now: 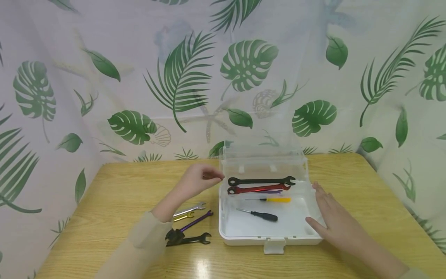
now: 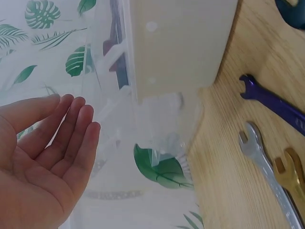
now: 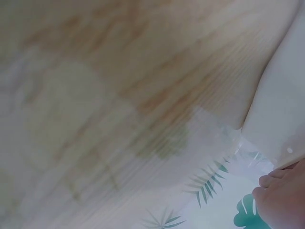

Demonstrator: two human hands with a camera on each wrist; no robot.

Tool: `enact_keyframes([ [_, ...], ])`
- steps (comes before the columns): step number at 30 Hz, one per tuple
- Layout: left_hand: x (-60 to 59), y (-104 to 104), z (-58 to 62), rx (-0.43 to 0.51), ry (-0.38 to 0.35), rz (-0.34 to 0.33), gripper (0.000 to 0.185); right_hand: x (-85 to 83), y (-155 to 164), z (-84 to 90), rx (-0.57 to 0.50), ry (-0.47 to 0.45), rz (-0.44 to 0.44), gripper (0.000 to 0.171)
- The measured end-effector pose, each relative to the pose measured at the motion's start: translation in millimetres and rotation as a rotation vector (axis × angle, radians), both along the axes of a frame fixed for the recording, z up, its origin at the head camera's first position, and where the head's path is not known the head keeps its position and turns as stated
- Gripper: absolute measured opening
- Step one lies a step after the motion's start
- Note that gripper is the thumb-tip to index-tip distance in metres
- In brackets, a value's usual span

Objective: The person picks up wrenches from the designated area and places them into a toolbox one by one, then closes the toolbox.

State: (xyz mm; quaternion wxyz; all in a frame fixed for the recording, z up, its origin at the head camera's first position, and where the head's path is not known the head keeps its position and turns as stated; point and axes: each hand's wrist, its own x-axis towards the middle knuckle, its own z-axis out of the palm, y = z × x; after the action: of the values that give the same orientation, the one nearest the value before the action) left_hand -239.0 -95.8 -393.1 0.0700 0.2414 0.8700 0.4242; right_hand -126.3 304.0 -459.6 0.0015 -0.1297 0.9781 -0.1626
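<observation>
A white toolbox (image 1: 240, 239) with a clear raised lid (image 1: 266, 153) stands on the table. Inside are a black wrench (image 1: 261, 181), a red wrench (image 1: 258, 189), a small purple wrench (image 1: 275, 192), a yellow-handled screwdriver (image 1: 279, 200) and a black-handled screwdriver (image 1: 267, 216). My left hand (image 1: 196, 181) hovers by the box's back left corner, its fingers loosely bent and its palm bare in the left wrist view. Along the box's right side lies my right hand (image 1: 337, 223), straight fingers against the wall and thumb over the rim.
Left of the box lie a silver wrench (image 1: 191, 209), a gold wrench (image 1: 186, 216), a purple wrench (image 1: 198, 220) and a black wrench (image 1: 195, 239), partly hidden by the left sleeve (image 1: 148, 236). A leaf-patterned curtain (image 1: 195, 147) hangs behind the wooden table (image 1: 122, 182). The latch (image 1: 274, 246) faces front.
</observation>
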Motion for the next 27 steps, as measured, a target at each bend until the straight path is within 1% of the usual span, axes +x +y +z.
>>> enact_keyframes([
  [7,7.1,-21.4,0.2,0.010,-0.023,0.071,0.017,0.1,-0.4,-0.1,-0.009,-0.006,-0.003,0.096],
  [14,16.5,-41.3,-1.3,0.025,-0.030,0.117,0.018,-0.7,-0.2,-1.3,0.002,-0.021,-0.017,0.097],
  [20,23.4,-55.6,-7.7,0.034,-0.053,0.156,0.018,-0.3,0.1,-1.9,0.002,-0.012,-0.018,0.096],
  [27,29.6,-69.2,-18.5,0.039,-0.074,0.212,0.017,-0.5,-0.5,-1.8,0.001,-0.007,-0.016,0.096],
])
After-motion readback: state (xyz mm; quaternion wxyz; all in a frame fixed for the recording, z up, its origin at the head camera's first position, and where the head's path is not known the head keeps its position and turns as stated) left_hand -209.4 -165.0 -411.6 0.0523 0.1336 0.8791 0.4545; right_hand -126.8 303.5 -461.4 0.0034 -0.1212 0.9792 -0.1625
